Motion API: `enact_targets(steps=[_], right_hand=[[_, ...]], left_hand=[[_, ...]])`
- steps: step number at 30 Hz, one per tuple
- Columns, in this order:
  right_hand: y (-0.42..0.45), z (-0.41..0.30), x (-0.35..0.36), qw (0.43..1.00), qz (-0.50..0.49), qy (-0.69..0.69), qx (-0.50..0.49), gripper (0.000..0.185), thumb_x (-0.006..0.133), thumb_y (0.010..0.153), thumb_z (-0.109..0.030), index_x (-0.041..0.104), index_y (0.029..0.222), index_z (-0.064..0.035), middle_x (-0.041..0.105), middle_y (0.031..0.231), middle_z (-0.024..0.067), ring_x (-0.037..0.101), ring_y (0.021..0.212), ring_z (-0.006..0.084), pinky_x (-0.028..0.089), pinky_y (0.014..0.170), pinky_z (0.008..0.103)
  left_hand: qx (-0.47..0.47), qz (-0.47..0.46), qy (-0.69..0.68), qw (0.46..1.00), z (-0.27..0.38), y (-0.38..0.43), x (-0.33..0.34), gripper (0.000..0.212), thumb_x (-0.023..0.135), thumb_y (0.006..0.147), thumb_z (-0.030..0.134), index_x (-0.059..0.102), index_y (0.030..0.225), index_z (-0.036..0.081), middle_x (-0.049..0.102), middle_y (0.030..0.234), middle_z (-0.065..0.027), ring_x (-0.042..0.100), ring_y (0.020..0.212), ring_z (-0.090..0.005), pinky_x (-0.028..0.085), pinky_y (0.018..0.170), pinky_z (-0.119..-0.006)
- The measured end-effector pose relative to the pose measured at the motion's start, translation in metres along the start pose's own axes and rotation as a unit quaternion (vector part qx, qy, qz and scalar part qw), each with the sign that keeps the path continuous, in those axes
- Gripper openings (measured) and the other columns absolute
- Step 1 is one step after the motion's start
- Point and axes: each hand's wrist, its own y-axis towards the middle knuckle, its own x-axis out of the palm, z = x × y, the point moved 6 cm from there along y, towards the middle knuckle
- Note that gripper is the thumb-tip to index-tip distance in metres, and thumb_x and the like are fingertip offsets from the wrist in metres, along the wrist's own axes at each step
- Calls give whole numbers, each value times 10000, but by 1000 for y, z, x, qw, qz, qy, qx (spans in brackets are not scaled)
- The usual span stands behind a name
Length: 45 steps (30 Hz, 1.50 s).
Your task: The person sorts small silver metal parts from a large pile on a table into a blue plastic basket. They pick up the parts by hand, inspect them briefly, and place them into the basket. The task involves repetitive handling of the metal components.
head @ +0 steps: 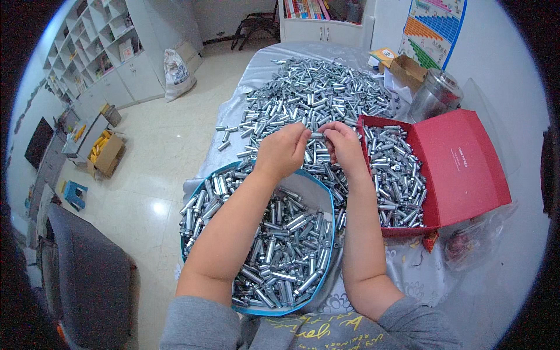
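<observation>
Between my two hands is a small shiny metal sleeve (318, 135), lying roughly level. My left hand (280, 151) pinches its left end with thumb and fingers. The fingertips of my right hand (344, 146) grip the other end; whether a bolt sits inside it is hidden. Beyond my hands spreads a heap of loose metal sleeves (319, 85). Below my forearms stands a blue-rimmed container (333, 218) of sleeve anchor bolts (280, 249). To the right of my right hand, an open red box (396, 231) holds many smaller-looking bolts (396, 175).
A patterned cloth covers the table (415, 280). A metal canister (437, 92) and a cardboard box (407, 72) stand behind the red box's raised lid (461, 164). Clear plastic wrapping (472, 245) lies at the right. A dark chair (89, 271) stands at the left.
</observation>
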Motion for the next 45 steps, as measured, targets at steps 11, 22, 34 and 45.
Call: enact_targets(steps=[11, 22, 34, 45], right_hand=[[-2, 4, 1, 998, 23, 48, 42, 222, 440, 796, -224, 536, 748, -29, 480, 556, 21, 400, 350, 93, 314, 311, 220], [-4, 17, 10, 989, -78, 72, 108, 215, 436, 746, -147, 533, 893, -23, 537, 611, 77, 411, 361, 104, 333, 304, 225], [0, 20, 17, 953, -19, 276, 126, 200, 420, 828, -208, 492, 881, -30, 471, 612, 22, 389, 373, 87, 287, 318, 205], [-5, 22, 15, 977, -62, 120, 168, 194, 435, 792, -194, 520, 818, -21, 528, 560, 55, 405, 354, 86, 288, 307, 201]], left_hand=[[12, 0, 9, 1000, 1, -1, 1, 235, 406, 838, 248, 472, 724, 53, 522, 686, -127, 525, 630, -333, 406, 517, -419], [13, -11, 9, 1000, 5, -2, 3, 212, 409, 837, 221, 469, 742, 41, 497, 673, -141, 508, 652, -343, 390, 533, -401], [-27, 6, 20, 999, -2, 0, -2, 239, 392, 850, 244, 462, 748, 39, 505, 684, -152, 502, 664, -349, 384, 540, -412], [-27, 16, 15, 999, -5, 0, -1, 230, 394, 850, 242, 463, 759, 42, 507, 693, -158, 503, 674, -352, 385, 548, -417]])
